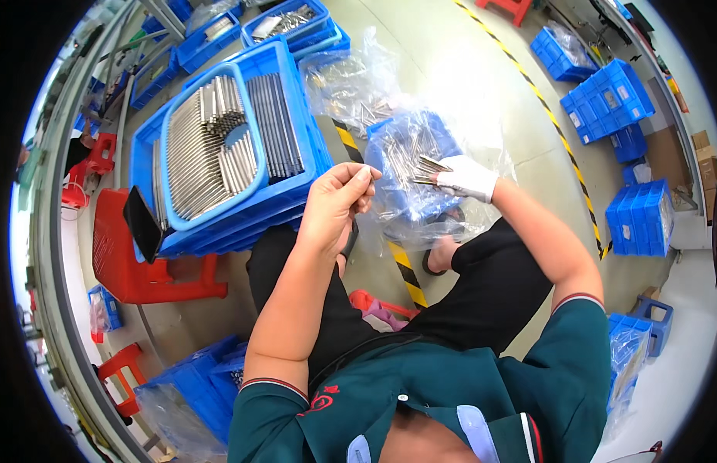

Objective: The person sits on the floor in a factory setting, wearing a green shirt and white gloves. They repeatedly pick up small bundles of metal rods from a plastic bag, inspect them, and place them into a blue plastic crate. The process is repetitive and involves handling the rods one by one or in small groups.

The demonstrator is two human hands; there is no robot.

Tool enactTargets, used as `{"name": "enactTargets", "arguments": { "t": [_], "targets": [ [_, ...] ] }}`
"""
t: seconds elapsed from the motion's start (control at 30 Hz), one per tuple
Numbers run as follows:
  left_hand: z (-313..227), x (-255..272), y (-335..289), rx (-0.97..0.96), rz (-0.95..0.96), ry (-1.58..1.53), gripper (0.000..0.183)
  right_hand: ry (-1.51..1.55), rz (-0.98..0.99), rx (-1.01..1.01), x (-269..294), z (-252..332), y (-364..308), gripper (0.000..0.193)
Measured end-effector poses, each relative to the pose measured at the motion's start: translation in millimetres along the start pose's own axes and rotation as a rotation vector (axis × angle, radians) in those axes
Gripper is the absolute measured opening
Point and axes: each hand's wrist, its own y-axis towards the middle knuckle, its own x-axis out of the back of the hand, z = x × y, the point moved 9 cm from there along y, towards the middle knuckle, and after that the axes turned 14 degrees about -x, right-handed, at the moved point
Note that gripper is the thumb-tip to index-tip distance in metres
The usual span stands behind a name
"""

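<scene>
1. Right hand (pixel 468 179), gloved: our fingers are grasping slim metal rods (pixel 433 167) above a plastic-draped blue bin (pixel 443 130).
2. Left hand (pixel 337 199), bare: our fingers are pinching together; whether holding anything, we cannot tell.

The left fingers (pixel 363 176) perhaps pinch something too small to tell.

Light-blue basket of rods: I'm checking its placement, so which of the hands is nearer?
Left. The left hand is right of the basket, apart from it; the gloved right hand is farther right, holding rods.
</scene>
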Motion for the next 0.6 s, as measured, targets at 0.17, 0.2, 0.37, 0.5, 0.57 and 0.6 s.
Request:
{"name": "enactTargets", "arguments": {
  "t": [0.17, 0.2, 0.37, 0.5, 0.57, 0.6],
  "targets": [
    [3.9, 1.3, 1.2, -0.023, 0.014, -0.193, 0.016, 0.092, -0.236, 0.281, -18.6, 77.3, -73.4, 0.025],
    [4.1, 0.5, 0.4, -0.014, 0.021, -0.261, 0.015, 0.098, -0.288, 0.303, -20.3, 85.2, -82.2, 0.025],
    [7.4, -14.4, -4.4, 0.018, 0.129, -0.510, 0.016, 0.035, -0.418, 0.381, -34.3, 107.1, -116.5, 0.027],
    [11.6, -20.9, -5.0, 0.062, 0.158, -0.598, 0.016, -0.002, -0.486, 0.511, -39.5, 113.0, -113.2, 0.024],
    [10.4, -19.6, -6.2, 0.057, 0.145, -0.627, 0.016, -0.025, -0.489, 0.535, -42.9, 122.0, -115.1, 0.022],
    [10.0, -18.4, -5.9, 0.056, 0.140, -0.641, 0.015, -0.036, -0.492, 0.547, -43.4, 125.0, -114.8, 0.021]
  ]
}}
